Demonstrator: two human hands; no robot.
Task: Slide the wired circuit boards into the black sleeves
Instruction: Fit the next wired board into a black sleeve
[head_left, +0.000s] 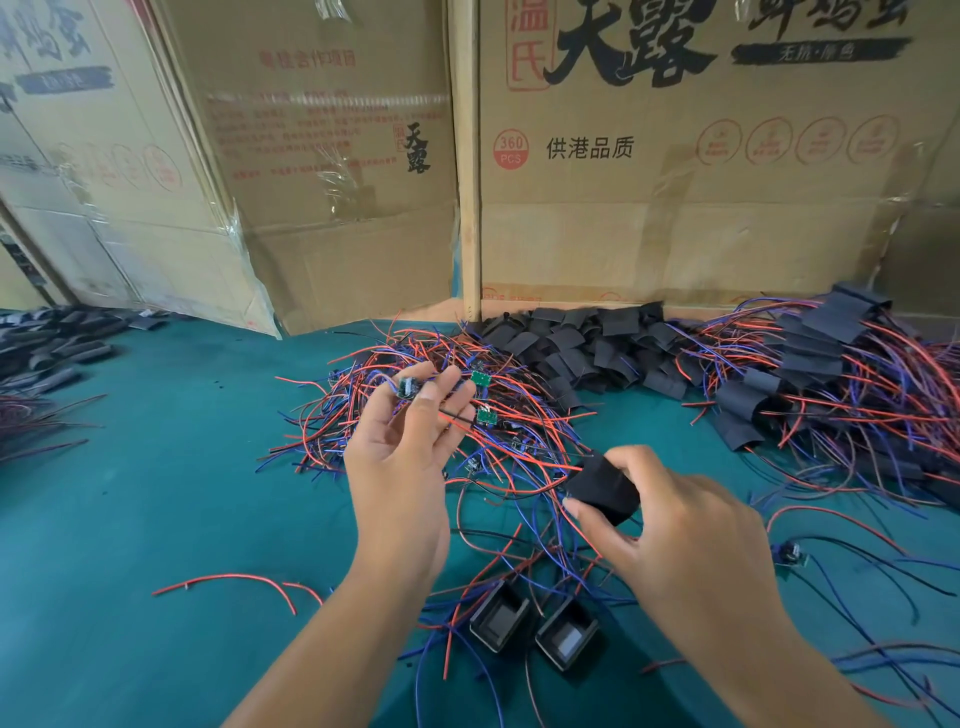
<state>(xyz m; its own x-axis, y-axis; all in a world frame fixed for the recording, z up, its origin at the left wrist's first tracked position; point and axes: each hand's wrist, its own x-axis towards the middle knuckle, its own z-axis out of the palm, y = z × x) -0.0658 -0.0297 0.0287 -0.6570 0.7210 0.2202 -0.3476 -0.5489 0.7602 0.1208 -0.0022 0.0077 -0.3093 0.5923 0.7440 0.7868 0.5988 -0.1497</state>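
Observation:
My left hand (402, 457) is raised over the tangle of red, blue and black wires (498, 431) and pinches a small wired circuit board (409, 387) between thumb and fingertips. To its right, my right hand (675, 530) grips an empty black sleeve (602, 488), squeezed open between thumb and fingers. More green circuit boards (481, 379) lie in the wire pile. A heap of empty black sleeves (587, 343) lies against the cardboard at the back. On the right sits a pile of sleeved boards with wires (831, 374).
Two black sleeved pieces (535, 623) stand open-end up near the front, between my forearms. A loose board (789, 553) lies at the right. More sleeves (57, 343) lie far left. Cardboard boxes (675, 182) wall off the back of the green table (156, 493).

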